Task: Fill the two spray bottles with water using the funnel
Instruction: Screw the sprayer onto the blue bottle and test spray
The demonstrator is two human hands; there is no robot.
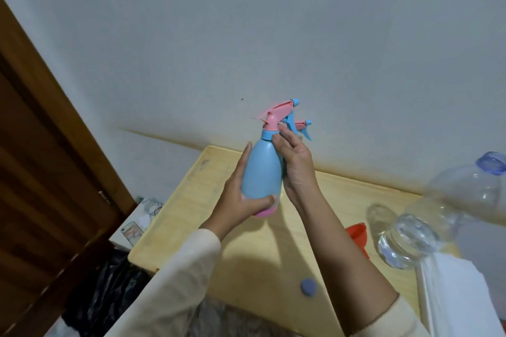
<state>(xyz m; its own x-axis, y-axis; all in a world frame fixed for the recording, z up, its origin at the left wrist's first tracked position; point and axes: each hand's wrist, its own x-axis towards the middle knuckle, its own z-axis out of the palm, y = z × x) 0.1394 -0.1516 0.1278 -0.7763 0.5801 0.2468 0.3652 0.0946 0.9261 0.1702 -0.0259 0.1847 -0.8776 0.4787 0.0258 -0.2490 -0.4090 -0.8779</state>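
While a blue spray bottle (262, 172) is held upright above the wooden worktop (197, 200), the left hand (238, 200) wraps its lower body in a closed grip. Fingertips of the right hand (297, 169) rest lightly at the collar below the pink trigger head (276, 115), not clamped. A second sprayer (302, 127) peeks out behind. A red funnel (357, 235) lies beside clear water bottles (410, 238). Smooth plastic, probably light and slippery; the body suits holding, the collar twisting.
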